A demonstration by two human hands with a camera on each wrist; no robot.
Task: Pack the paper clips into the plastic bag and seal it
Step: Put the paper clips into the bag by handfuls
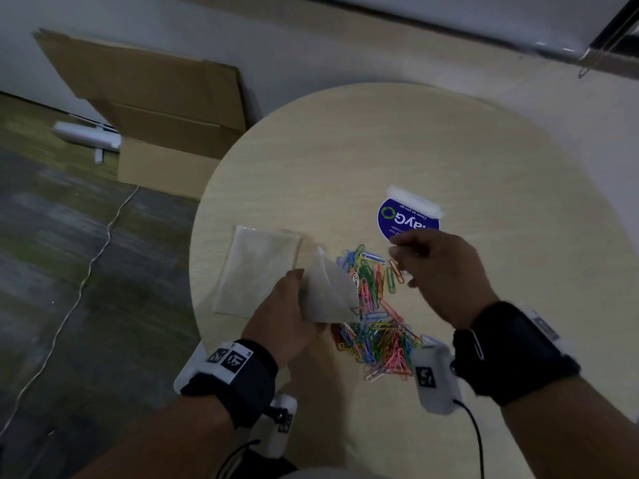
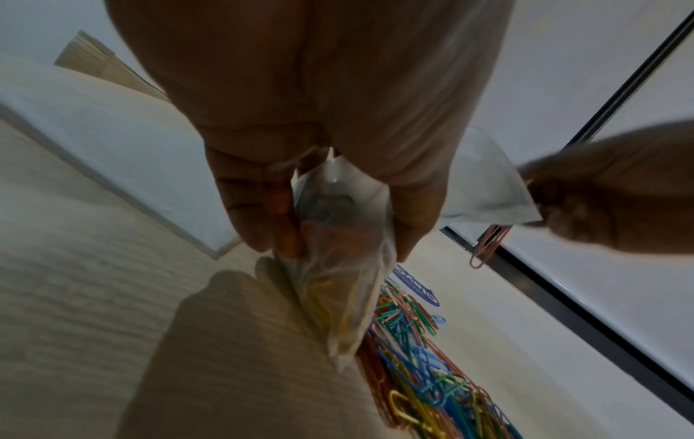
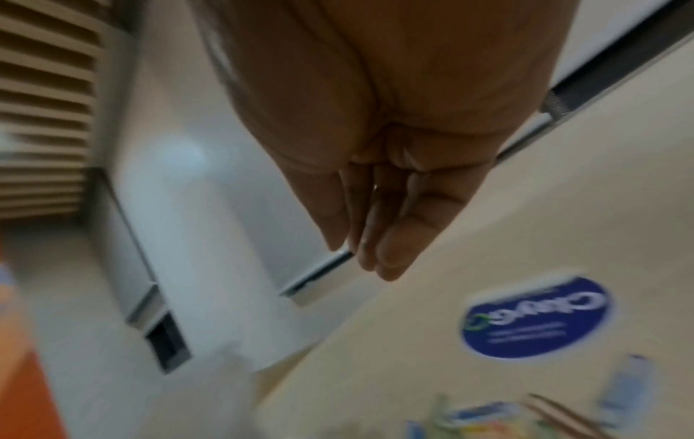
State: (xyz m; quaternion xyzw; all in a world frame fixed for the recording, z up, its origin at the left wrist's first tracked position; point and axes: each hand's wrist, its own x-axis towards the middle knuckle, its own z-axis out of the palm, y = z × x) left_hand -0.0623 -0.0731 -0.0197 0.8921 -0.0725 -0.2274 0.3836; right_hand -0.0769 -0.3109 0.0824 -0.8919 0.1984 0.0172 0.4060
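Observation:
My left hand (image 1: 294, 292) grips a small clear plastic bag (image 1: 328, 292) lifted off the round table, its mouth turned toward the right. In the left wrist view the bag (image 2: 338, 282) shows a few coloured clips inside, pinched between thumb and fingers. A heap of coloured paper clips (image 1: 377, 326) lies on the table just right of the bag. My right hand (image 1: 401, 252) hovers above the far end of the heap, fingertips together on an orange paper clip (image 2: 488, 246) that dangles close to the bag's mouth. The right wrist view is blurred, with the fingers (image 3: 375, 252) pressed together.
A flat stack of spare clear bags (image 1: 256, 271) lies on the table (image 1: 415, 133) left of my left hand. A round blue sticker pack (image 1: 408, 216) sits beyond the clips. Cardboard boxes (image 1: 155, 108) and a cable are on the floor to the left.

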